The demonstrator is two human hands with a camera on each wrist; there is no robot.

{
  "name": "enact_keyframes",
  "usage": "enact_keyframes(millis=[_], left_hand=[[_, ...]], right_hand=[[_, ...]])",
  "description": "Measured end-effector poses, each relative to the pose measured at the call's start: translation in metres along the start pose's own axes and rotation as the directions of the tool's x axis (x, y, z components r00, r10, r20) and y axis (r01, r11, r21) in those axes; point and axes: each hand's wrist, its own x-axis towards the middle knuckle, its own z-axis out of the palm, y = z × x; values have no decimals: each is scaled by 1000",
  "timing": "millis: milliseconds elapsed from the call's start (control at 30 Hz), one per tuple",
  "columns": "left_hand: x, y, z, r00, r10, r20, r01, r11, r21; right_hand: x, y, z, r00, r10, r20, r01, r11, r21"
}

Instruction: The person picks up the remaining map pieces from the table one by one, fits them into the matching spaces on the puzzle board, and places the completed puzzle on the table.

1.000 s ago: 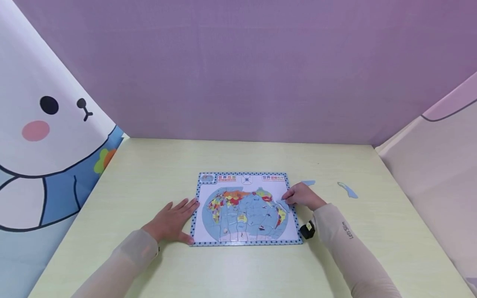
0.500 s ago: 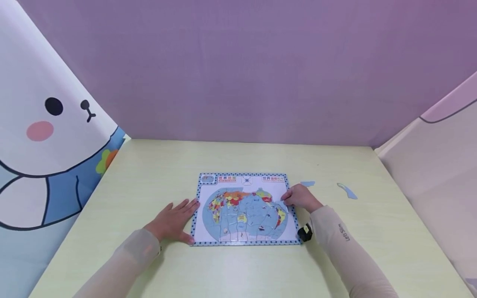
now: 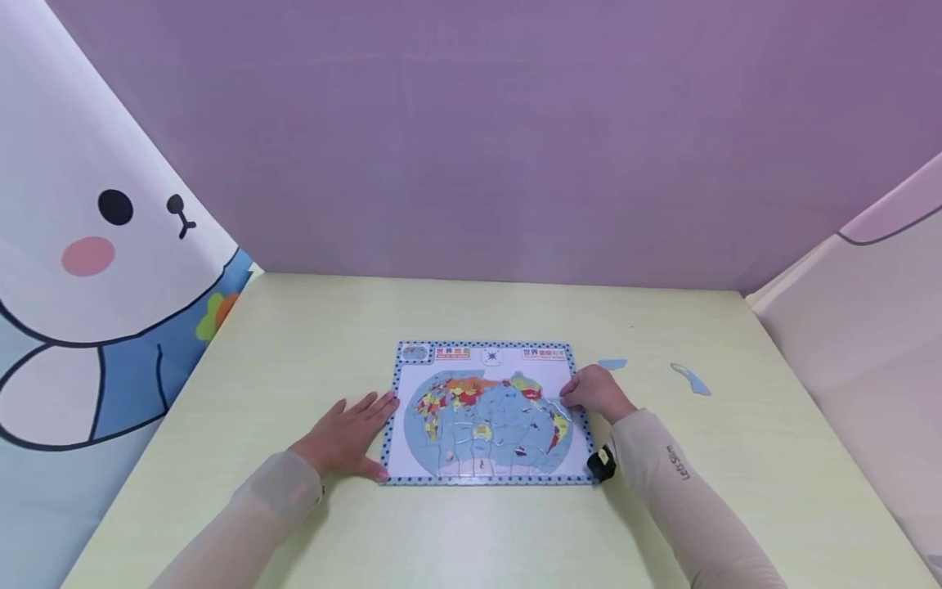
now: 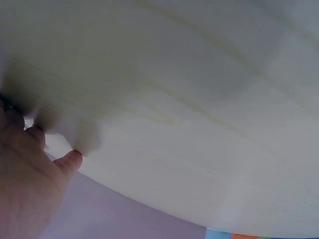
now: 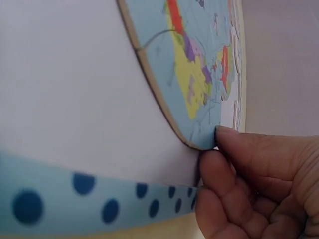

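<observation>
A world map jigsaw puzzle (image 3: 486, 481) with a blue dotted border lies on the table, its oval map largely filled with pieces. My left hand (image 3: 342, 438) rests at the board's left edge, fingers spread and straight; in the left wrist view the thumb and fingers of that left hand (image 4: 30, 169) show at the lower left. At the map's right side, my right hand (image 3: 598, 393) pinches a puzzle piece. Close up, the right thumb lies over the tip of this blue puzzle piece (image 5: 205, 133), with the index finger under its edge. The fingers partly hide the piece.
Two loose blue puzzle pieces lie to the right of the board: a small flat puzzle piece (image 3: 612, 363) just beyond the right hand and a curved puzzle piece (image 3: 690, 379) farther right. A purple wall (image 3: 486, 164) stands behind the pale table (image 3: 471, 540).
The right hand has shifted the pinched piece slightly and it now sits closer in line with the neighbouring pieces at the map's right edge. The left hand keeps its place on the board.
</observation>
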Motion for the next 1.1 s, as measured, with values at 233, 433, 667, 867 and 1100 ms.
enact_keyframes(millis=[233, 433, 667, 867, 1100], left_hand=[[1, 1, -3, 1000, -12, 4, 12, 1000, 22], [3, 4, -7, 999, -30, 19, 29, 998, 50], [1, 3, -6, 999, -34, 33, 31, 996, 87], [1, 0, -4, 1000, -11, -9, 12, 982, 190], [2, 2, -4, 999, -16, -46, 26, 977, 212]], right_hand=[[1, -2, 0, 1000, 12, -8, -12, 1000, -14], [-1, -1, 2, 1000, 2, -18, -2, 1000, -4], [0, 10, 0, 993, -108, 57, 104, 992, 72], [5, 27, -12, 963, -248, 109, 229, 959, 165], [-1, 55, -48, 953, -303, 19, 295, 939, 179]])
